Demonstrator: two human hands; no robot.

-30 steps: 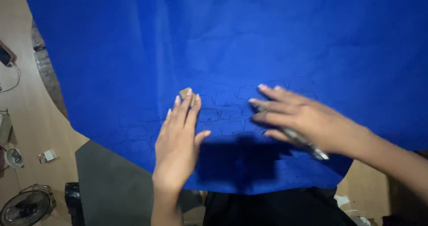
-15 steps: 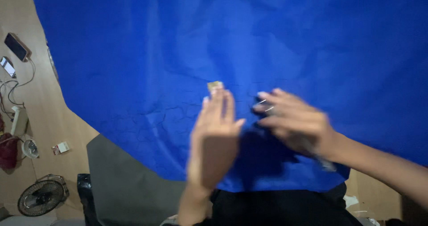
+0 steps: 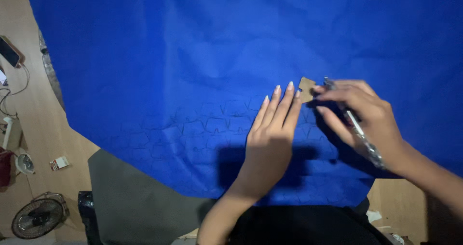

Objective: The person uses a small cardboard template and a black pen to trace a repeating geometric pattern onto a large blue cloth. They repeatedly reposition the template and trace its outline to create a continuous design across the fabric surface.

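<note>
Your left hand (image 3: pixel 270 143) lies spread flat on the blue cloth (image 3: pixel 193 56); your right hand (image 3: pixel 364 117) pinches a pen-like tool (image 3: pixel 359 131) beside the small brown puzzle-shaped piece (image 3: pixel 306 89) (right of centre); faint tiled outlines already cover the cloth's lower middle, the rest unmarked.

L hand (image 3: pixel 270 143) lower centre of frame, palm down, flat; fingers (image 3: pixel 282 105) straight, close together, pointing up and slightly right; thumb tucked at the right edge; L forearm runs down to the bottom edge. R hand (image 3: pixel 364 114) centre-right, back up, fingers curled, tips pinched toward the left; R wrist and forearm slant to the lower right corner.
</note>
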